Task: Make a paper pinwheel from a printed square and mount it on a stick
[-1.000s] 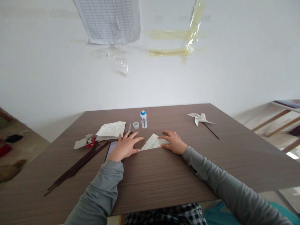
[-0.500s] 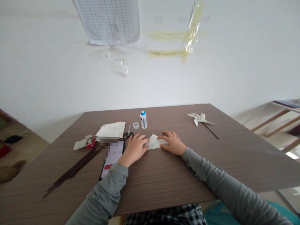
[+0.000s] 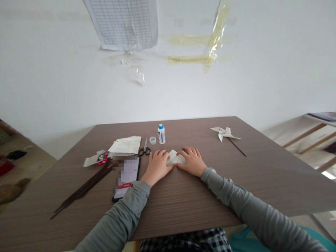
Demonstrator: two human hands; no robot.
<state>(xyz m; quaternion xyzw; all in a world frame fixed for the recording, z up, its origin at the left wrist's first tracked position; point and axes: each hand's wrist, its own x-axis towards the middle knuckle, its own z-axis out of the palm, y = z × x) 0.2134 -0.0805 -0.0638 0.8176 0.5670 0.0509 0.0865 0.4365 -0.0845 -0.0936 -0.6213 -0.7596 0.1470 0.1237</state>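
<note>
A piece of printed paper (image 3: 172, 156), folded to a point at the top, lies on the table between my hands. My left hand (image 3: 158, 165) has its left side, thumb at the lower edge and fingers curved along the far edge. From the right, my right hand (image 3: 192, 162) grips it the same way. Both thumbs almost meet at the bottom of the fold, and the fingers cover the paper's side corners. Beyond my left hand are black-handled scissors (image 3: 144, 149), a clear cap (image 3: 152, 140) and a white glue bottle (image 3: 161, 134) with a blue top.
On the left lie a phone (image 3: 127, 178), dark thin sticks (image 3: 81, 189), a paper stack (image 3: 125, 145) and an open red-and-white box (image 3: 101, 158). A paper pinwheel on a stick (image 3: 224, 133) rests at the right. The wall (image 3: 168, 98) rises behind the table (image 3: 183, 206).
My left hand has slid right and my thumbs have come together at the paper's lower edge. My right hand has shifted slightly left. More of the paper is covered.
</note>
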